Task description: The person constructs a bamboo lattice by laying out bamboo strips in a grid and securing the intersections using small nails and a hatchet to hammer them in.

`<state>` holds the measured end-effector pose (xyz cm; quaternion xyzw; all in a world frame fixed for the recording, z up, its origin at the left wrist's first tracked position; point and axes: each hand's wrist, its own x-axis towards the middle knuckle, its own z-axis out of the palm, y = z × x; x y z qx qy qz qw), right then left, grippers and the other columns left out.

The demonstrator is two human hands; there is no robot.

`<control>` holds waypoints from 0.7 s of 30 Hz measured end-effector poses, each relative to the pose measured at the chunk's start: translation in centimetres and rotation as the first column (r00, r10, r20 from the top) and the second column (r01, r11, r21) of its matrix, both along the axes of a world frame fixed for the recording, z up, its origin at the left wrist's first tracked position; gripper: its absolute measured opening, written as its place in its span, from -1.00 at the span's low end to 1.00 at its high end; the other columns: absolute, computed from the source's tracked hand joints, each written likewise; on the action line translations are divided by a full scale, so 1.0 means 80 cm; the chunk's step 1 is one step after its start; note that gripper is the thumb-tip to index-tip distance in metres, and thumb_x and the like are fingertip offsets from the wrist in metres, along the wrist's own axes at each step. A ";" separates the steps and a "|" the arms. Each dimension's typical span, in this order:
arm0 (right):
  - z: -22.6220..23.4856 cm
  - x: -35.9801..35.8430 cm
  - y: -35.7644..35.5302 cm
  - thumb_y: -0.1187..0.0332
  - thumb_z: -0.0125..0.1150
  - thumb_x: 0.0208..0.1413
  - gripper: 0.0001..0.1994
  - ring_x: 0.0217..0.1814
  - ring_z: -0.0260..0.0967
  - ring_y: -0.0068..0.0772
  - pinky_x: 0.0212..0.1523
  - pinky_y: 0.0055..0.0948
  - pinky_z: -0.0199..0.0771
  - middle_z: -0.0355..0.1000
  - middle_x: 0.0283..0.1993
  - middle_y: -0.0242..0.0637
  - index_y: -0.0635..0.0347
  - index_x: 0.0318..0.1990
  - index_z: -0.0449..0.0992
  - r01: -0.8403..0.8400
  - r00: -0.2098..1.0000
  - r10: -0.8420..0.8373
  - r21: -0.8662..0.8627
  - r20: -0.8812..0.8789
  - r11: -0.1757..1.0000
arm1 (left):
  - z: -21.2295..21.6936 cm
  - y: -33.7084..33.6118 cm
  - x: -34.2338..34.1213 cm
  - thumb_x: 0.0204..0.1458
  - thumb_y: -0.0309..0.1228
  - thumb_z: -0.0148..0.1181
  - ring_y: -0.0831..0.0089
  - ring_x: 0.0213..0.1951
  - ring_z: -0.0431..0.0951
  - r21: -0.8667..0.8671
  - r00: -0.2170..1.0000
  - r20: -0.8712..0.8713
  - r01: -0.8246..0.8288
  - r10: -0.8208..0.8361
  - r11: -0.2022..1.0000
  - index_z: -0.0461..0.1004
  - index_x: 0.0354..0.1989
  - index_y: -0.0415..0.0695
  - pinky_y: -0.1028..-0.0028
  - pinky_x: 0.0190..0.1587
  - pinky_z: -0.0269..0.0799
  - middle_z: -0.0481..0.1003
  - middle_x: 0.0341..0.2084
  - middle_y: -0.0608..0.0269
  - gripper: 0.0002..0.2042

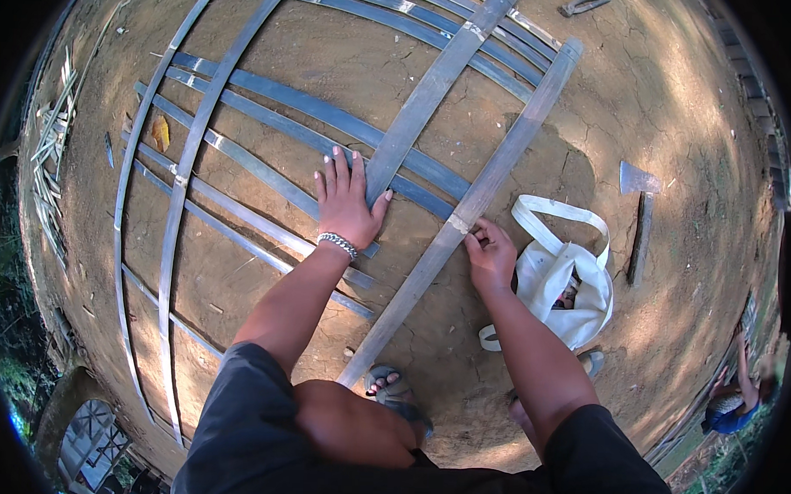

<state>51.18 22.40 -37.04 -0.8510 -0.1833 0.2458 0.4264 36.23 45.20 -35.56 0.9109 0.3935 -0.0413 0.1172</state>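
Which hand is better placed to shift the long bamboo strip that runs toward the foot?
Right, probably. The right hand already pinches the edge of the long bamboo strip near its light joint. The left hand lies flat, fingers spread, across the crossing strips, seemingly pinning them, so it is busy.

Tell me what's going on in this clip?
A person crouches over long flat grey bamboo strips laid criss-cross on cracked bare earth. The left hand presses flat, fingers spread, on the crossed strips beside a wider strip. The right hand pinches the edge of another long wide bamboo slat running diagonally. A white cloth bag lies open beside the right hand, and a hatchet with a wooden handle lies beyond it.
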 end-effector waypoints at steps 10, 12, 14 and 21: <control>0.017 0.000 0.007 0.45 0.49 -0.02 -0.66 -0.33 0.50 -0.27 -0.25 -0.35 0.50 0.49 -0.34 -0.22 0.13 -0.02 0.67 -0.021 1.000 0.021 -0.118 -0.003 0.993 | -0.002 0.001 -0.002 0.25 0.11 0.05 -0.20 0.56 -0.18 0.046 1.000 0.015 0.006 -0.006 0.999 -0.07 0.57 -0.22 -0.14 0.53 -0.30 -0.19 0.56 -0.27 -0.12; 0.018 0.001 0.010 0.45 0.48 0.00 -0.65 -0.34 0.49 -0.28 -0.26 -0.35 0.51 0.49 -0.33 -0.22 0.15 0.00 0.66 -0.014 1.000 0.012 -0.102 -0.025 0.995 | -0.004 0.001 -0.003 0.26 0.18 -0.03 -0.14 0.58 -0.20 0.062 1.000 -0.021 -0.001 0.002 0.998 -0.08 0.57 -0.21 -0.14 0.54 -0.31 -0.19 0.57 -0.22 -0.11; 0.016 -0.002 0.005 0.46 0.46 0.02 -0.64 -0.38 0.48 -0.30 -0.28 -0.36 0.51 0.50 -0.31 -0.21 0.20 0.03 0.65 0.001 1.000 -0.003 -0.054 -0.031 0.999 | -0.004 -0.002 -0.001 0.26 0.13 0.01 -0.16 0.57 -0.18 0.066 1.000 -0.006 0.002 -0.002 0.998 -0.09 0.57 -0.21 -0.14 0.54 -0.31 -0.19 0.57 -0.23 -0.13; 0.061 -0.016 0.024 0.37 0.37 0.05 -0.63 0.14 0.35 -0.15 0.22 -0.13 0.30 0.41 0.04 -0.25 0.11 0.05 0.57 -0.206 0.854 0.231 -0.103 0.466 0.973 | -0.003 0.002 -0.004 0.29 0.17 -0.09 -0.13 0.59 -0.25 0.064 0.995 -0.095 -0.001 0.007 0.998 -0.14 0.58 -0.21 -0.13 0.55 -0.38 -0.23 0.58 -0.21 -0.12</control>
